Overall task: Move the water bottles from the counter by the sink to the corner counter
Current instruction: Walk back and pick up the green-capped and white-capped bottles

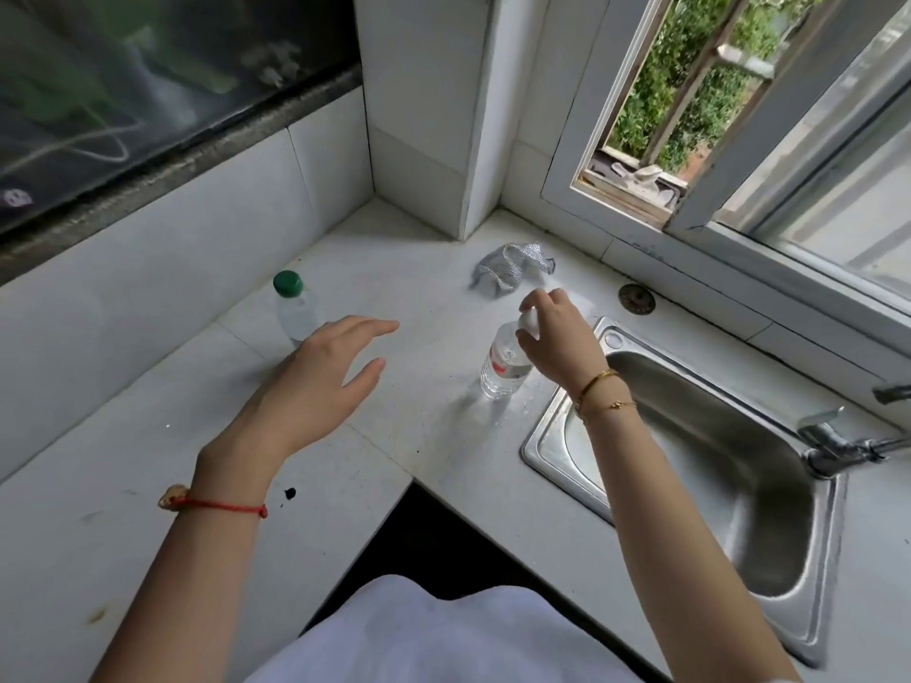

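The white-capped water bottle [505, 364] is the one you have in hand: it stands on the counter [404, 436] just beside the sink [690, 460], at the basin's near-left corner, and your right hand [557, 332] is closed over its cap with the fingers pinched around the top. Its base looks to be resting on the counter, so I judge you are at the grasp, with the lift not yet made. The bottle stands upright, long axis vertical, cap up, leaning a little toward the sink in this wide view; its red label faces away from the sink.

The green-capped water bottle [294, 308] stands well away from the sink, on the far side of your left hand, close to the tiled wall. It too is upright, cap up. From where it sits, I take it as already placed in the corner area.

Your left hand [320, 382] hovers over the counter between the two bottles, fingers spread apart and holding nothing.

The next move calls for a straight lift by the cap, then a carry away from the sink toward the green-capped bottle. A cap-only grip lets the body swing, so keep it plumb, or let your free hand take the body. Set it down beside the other bottle without knocking it. The crumpled silver cloth [512, 266] beyond the sink's far-left corner lies off that path.
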The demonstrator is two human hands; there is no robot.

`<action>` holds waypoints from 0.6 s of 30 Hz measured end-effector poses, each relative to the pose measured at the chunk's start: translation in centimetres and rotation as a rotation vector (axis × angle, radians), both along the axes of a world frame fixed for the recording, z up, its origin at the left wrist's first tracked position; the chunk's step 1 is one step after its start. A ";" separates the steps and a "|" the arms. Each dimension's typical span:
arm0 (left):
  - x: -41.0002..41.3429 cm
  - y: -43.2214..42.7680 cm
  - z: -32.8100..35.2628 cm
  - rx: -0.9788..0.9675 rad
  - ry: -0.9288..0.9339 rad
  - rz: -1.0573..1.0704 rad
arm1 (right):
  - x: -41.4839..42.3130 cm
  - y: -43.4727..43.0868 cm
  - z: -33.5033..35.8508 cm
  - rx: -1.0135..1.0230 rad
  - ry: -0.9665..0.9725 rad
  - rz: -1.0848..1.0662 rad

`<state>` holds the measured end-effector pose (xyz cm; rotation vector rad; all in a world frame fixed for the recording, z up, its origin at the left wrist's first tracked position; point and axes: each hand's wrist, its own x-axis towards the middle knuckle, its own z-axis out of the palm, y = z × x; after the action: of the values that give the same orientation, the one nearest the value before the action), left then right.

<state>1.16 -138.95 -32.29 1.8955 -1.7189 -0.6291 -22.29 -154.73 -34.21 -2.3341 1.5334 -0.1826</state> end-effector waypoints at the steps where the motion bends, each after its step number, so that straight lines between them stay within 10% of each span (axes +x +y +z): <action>1: -0.1 0.0 -0.1 0.009 0.004 0.005 | 0.0 -0.1 -0.1 0.007 -0.006 0.005; 18: 5.9 -2.4 -0.1 -0.076 -0.117 0.160 | 3.3 0.7 -0.9 0.021 -0.117 0.105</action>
<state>7.05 -141.37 -32.37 2.0253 -1.6162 -0.3941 -18.96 -154.00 -35.15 -2.3367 1.3477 -0.2696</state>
